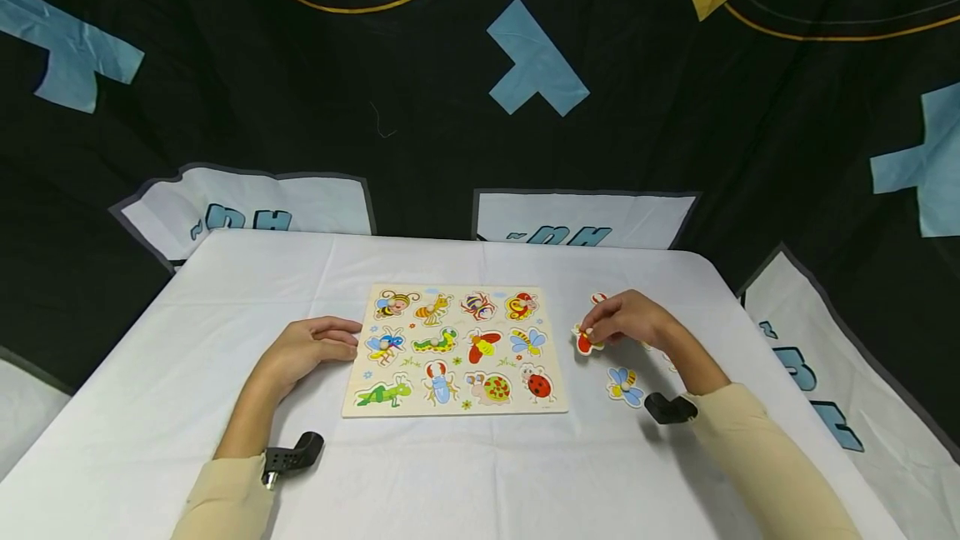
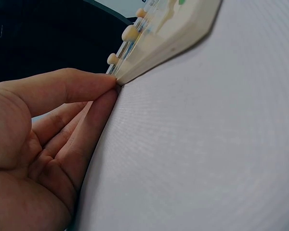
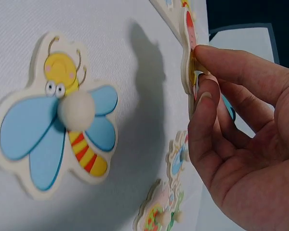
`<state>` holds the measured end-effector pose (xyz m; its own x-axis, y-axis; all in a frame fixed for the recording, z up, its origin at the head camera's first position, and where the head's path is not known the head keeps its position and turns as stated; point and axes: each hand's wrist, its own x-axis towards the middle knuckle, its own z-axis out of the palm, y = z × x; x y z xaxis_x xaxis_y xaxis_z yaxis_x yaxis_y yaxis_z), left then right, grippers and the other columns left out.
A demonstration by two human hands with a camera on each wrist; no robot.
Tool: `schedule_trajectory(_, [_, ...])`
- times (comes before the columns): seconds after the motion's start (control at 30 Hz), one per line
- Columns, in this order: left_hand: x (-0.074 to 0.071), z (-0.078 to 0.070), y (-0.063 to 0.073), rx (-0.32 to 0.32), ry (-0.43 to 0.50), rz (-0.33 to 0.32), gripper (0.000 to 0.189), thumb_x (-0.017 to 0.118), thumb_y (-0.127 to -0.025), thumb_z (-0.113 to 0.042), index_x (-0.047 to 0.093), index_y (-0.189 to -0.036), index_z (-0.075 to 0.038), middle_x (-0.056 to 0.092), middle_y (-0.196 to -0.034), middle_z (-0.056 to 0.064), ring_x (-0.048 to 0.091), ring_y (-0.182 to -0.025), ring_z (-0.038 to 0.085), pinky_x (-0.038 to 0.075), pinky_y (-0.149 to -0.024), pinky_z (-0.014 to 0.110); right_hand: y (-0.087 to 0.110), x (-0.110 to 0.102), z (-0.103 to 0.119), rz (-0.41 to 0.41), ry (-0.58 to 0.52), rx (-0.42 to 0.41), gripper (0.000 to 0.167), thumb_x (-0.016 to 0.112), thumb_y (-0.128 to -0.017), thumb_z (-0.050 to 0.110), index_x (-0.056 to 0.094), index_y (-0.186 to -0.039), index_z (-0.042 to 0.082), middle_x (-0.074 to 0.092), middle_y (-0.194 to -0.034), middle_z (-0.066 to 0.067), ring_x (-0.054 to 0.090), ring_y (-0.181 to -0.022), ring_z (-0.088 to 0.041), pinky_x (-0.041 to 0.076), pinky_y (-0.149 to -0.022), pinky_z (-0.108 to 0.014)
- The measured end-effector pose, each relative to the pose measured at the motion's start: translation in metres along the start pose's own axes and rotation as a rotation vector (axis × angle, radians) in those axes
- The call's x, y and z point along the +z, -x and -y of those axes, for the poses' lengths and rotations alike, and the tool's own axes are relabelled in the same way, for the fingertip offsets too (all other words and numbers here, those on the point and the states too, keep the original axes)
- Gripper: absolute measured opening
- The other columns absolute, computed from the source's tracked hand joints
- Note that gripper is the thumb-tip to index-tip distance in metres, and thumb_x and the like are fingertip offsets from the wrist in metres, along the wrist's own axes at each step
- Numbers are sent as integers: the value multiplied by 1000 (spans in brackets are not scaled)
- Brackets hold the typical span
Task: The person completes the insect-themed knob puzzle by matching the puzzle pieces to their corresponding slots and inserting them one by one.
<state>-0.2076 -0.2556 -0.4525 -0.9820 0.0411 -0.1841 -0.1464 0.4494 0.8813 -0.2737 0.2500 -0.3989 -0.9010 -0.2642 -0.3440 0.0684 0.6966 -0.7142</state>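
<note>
A wooden insect puzzle board (image 1: 457, 362) lies flat on the white table, printed with several bugs. At its left edge rests my left hand (image 1: 310, 351), fingertips against the side of the board in the left wrist view. Wooden knobs (image 2: 130, 33) rise above the board there. My right hand (image 1: 628, 319), just right of the board, pinches a red-winged insect puzzle piece (image 1: 584, 342) between thumb and fingers. In the right wrist view this piece (image 3: 187, 53) is edge-on, and fingers hide part of it. A blue-winged bee piece (image 1: 626, 387) lies nearer, face up, with a round knob.
More knobbed pieces (image 3: 154, 211) lie past the bee piece, some partly hidden by the right hand. One piece (image 1: 597, 298) shows behind that hand. A dark cloth (image 1: 420, 107) with blue and yellow shapes hangs behind the table (image 1: 420, 473). Each wrist wears a small black camera.
</note>
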Motion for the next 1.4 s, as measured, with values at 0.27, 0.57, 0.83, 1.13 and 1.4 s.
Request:
schedule_trajectory(0.27, [1, -1, 1, 6, 7, 8, 54, 81, -83, -20, 65, -132, -6, 77, -109, 6, 70, -96, 6, 44, -91, 24, -10, 10, 10, 9, -6, -5, 21, 78, -84, 17, 79, -103, 8, 75, -98, -4, 61, -82, -19, 53, -74, -27])
schedule_trajectory(0.57, [1, -2, 0, 0, -23, -11, 52, 82, -82, -21, 67, -130, -9, 77, -110, 4, 65, -100, 9, 42, -95, 30, -20, 21, 24, -1, -8, -9, 20, 80, -81, 15, 79, -100, 8, 74, -90, -3, 59, -77, -19, 52, -74, -35])
schedule_trajectory(0.83, [0, -1, 1, 1, -19, -12, 52, 82, -81, -21, 67, -130, -9, 77, -109, 4, 65, -101, 8, 41, -96, 31, -26, 33, 36, 16, -33, -44, 20, 82, -77, 12, 80, -97, 7, 74, -84, -1, 57, -71, -17, 51, -71, -35])
schedule_trajectory(1.13, [1, -2, 1, -6, -13, -11, 52, 81, -82, -20, 67, -130, -9, 77, -108, 4, 65, -101, 9, 40, -97, 34, -35, 47, 48, 45, -46, -97, 19, 83, -77, 11, 80, -95, 6, 72, -79, 2, 58, -69, -13, 51, -69, -30])
schedule_trajectory(1.4, [1, -2, 0, -1, -18, -6, 52, 80, -83, -19, 66, -131, -7, 77, -109, 5, 68, -98, 9, 41, -97, 32, -39, 57, 61, 56, -55, -92, 17, 83, -78, 11, 80, -94, 6, 73, -80, 0, 57, -67, -14, 50, -67, -30])
